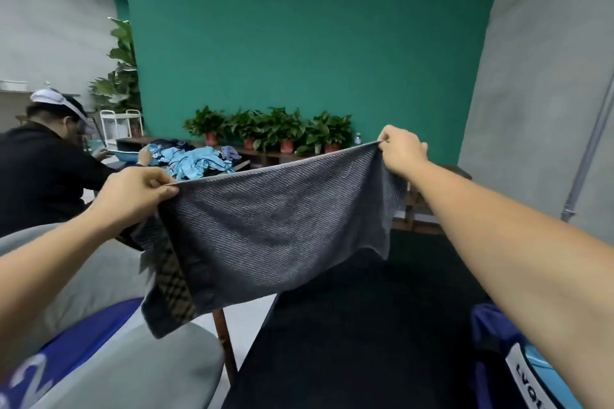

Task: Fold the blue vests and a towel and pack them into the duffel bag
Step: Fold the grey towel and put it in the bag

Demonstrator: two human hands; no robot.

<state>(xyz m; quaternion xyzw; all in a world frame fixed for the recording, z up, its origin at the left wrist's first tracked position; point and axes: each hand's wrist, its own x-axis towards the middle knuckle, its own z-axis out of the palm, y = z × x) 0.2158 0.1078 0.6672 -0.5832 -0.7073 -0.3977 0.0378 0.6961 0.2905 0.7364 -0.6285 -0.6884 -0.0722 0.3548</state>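
Towel (275,222), grey-blue and ribbed, held up in the air and spread wide, top hem pulled nearly taut, lower edge hanging loose over the near left corner of the dark surface (365,325). Checked brown patch showing at its lower left, where the cloth doubles under. Left hand (133,196) at the top left corner, fingers (156,181) and thumb clamped on the hem. Right hand (403,151) at the top right corner, higher and farther out, fingers (385,136) pinched together on the hem there. Both forearms bare, stretched forward.

Low at the right, on the surface and partly behind the right forearm, navy duffel bag (491,342), only partly in view, white band with black letters beside it. Past the towel's top hem, heap of light blue vests (196,161) on a farther table. Just left of that heap, person in black (40,169) with a white cap, seated. Behind, row of potted plants (282,129) in red pots along a green wall (299,26). At the lower left, grey cushioned seat (139,375) with blue fabric (83,342) bearing white lettering on it.
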